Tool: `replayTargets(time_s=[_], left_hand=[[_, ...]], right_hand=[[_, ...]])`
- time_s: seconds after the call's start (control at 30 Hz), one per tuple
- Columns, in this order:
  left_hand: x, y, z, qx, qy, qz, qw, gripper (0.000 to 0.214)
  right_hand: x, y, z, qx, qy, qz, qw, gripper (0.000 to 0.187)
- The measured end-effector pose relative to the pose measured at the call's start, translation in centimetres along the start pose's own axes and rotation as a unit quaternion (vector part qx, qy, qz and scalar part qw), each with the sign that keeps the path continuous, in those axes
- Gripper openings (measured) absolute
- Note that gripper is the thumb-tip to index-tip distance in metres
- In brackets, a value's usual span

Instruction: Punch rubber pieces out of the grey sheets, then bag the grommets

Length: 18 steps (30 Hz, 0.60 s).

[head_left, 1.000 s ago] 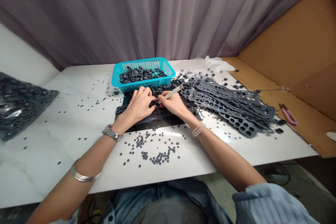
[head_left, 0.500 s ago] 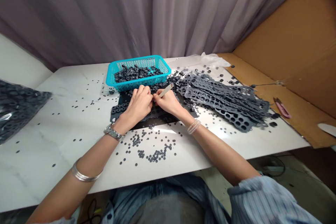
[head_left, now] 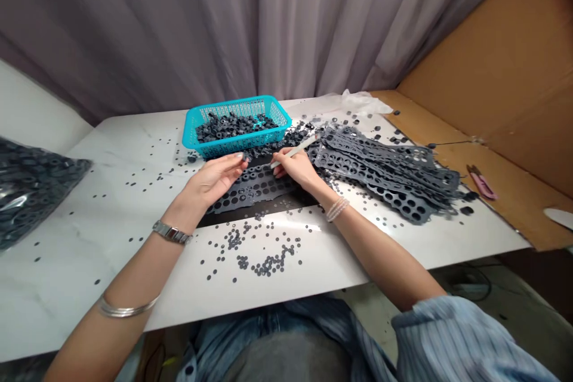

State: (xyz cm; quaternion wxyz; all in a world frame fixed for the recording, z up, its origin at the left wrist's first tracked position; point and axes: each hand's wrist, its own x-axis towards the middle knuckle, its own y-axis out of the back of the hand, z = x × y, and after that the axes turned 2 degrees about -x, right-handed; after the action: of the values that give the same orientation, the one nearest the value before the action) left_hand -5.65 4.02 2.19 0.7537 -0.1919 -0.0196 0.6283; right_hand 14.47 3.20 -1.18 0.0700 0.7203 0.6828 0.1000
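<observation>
White table (head_left: 89, 233) is standing before grey curtains (head_left: 179, 24). Right hand (head_left: 298, 168) is pinching a diagonal stick (head_left: 295, 151), tip leftward; left hand (head_left: 215, 178) is lying open.

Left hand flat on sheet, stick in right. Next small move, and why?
Probably lower the stick in the right hand onto a ring at the far edge of the sheet: the left hand pins the sheet, and rings seem unpunched there.

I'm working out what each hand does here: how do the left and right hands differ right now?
The left hand lies open, fingers stretched over the perforated sheet, holding nothing; the right hand is closed around a pale stick. The left wrist wears a metal watch, the right a bead bracelet. Both sit over the same sheet.
</observation>
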Motion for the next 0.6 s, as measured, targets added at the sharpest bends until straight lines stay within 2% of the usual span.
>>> replayTargets(time_s=[0.17, 0.37, 0.47, 0.6], left_hand=[[-0.1, -0.6, -0.8, -0.051, 0.055, -0.017, 0.997, 0.009], [-0.3, -0.7, -0.6, -0.051, 0.063, -0.036, 0.996, 0.015], [-0.2, -0.4, -0.5, 0.068, -0.002, -0.046, 0.997, 0.03], [0.5, -0.5, -0.7, 0.237, -0.095, -0.02, 0.967, 0.028]], right_hand=[[0.9, 0.3, 0.9, 0.063, -0.028, 0.038, 0.997, 0.019], [1.1, 0.3, 1.2, 0.079, -0.009, 0.048, 0.996, 0.019], [0.8, 0.0, 1.0, 0.061, 0.014, 0.047, 0.997, 0.021], [0.3, -0.5, 0.6, 0.013, 0.049, 0.029, 0.998, 0.022]])
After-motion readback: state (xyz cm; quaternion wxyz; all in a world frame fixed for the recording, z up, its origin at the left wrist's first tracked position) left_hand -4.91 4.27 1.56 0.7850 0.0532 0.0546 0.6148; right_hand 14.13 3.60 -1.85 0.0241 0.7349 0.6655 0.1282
